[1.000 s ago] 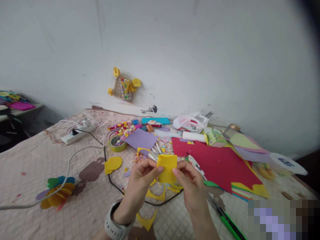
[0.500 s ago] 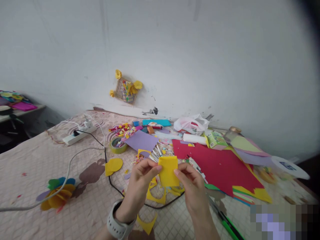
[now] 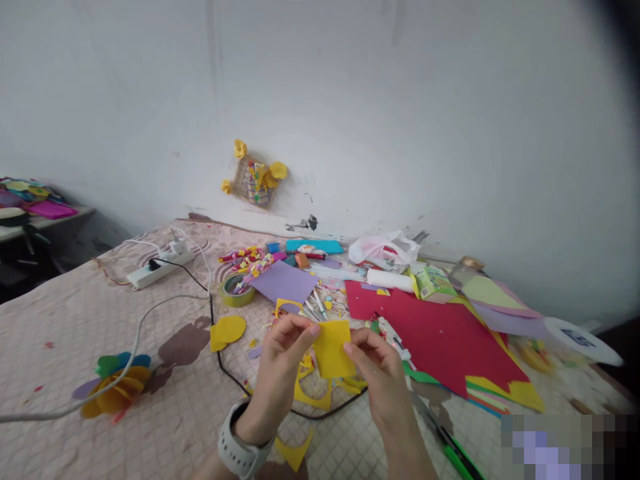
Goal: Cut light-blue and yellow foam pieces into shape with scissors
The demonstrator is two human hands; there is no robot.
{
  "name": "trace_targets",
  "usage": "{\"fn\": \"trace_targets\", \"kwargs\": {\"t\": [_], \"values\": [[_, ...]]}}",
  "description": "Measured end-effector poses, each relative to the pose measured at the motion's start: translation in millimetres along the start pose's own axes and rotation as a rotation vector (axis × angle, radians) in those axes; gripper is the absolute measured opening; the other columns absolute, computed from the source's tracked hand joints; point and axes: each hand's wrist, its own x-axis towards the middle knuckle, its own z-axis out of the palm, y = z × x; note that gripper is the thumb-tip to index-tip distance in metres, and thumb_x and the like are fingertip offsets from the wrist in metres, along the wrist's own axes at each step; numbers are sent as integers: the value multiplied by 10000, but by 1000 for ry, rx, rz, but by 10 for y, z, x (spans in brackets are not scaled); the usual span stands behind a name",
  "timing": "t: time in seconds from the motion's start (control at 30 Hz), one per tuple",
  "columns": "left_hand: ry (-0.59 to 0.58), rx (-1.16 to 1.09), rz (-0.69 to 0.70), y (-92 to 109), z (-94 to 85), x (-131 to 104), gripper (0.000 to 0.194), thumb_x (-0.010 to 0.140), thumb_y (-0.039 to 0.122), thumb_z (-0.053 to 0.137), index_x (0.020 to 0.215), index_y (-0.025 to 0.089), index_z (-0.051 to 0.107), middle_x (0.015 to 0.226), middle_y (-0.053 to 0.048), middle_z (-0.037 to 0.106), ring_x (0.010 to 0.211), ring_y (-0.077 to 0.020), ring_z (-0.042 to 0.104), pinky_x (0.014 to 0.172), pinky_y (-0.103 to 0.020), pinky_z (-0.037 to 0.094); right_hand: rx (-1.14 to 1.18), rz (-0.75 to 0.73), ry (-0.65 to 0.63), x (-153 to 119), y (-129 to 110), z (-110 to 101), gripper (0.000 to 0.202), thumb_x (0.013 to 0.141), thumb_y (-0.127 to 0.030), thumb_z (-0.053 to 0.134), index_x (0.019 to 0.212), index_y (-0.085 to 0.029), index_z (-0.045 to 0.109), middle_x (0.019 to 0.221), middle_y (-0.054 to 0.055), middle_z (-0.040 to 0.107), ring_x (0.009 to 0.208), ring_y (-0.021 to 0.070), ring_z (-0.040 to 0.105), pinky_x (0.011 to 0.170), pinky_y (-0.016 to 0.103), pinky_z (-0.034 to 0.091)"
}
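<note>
Between both hands I hold a small yellow rectangle of paper point(image 3: 333, 350) above the table. My left hand point(image 3: 283, 363) pinches its left edge near the top, thumb in front. On the other side my right hand point(image 3: 383, 373) grips the right edge between thumb and fingers. Beneath the hands lie curved yellow paper scraps point(image 3: 313, 393), with another scrap point(image 3: 296, 450) nearer to me. To the left rest yellow petal-shaped cutouts point(image 3: 227, 332) on a black cable.
A green utility knife point(image 3: 457, 453) lies at right front, beside a large red sheet point(image 3: 425, 327). A roll of tape point(image 3: 236, 291) and a purple sheet point(image 3: 285, 281) sit behind. At left are a power strip point(image 3: 160, 268) and a colourful paper flower point(image 3: 117, 387).
The yellow paper has tilted slightly and moved a little left and down. Both hands keep their pinch on it; the right has shifted slightly left.
</note>
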Motion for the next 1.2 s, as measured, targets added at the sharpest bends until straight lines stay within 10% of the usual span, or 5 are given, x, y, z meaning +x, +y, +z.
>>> {"fn": "trace_targets", "kwargs": {"t": [1.2], "values": [[-296,434,61,-56,-33,14,172,768,300,634,683,157,588,658,-17,584,608,-130,515,568,-230,406,156,-128,264,38,-9,-38,142,720,-271,701,651,-200,600,593,-55,520,579,126,449,551,232,361]]}}
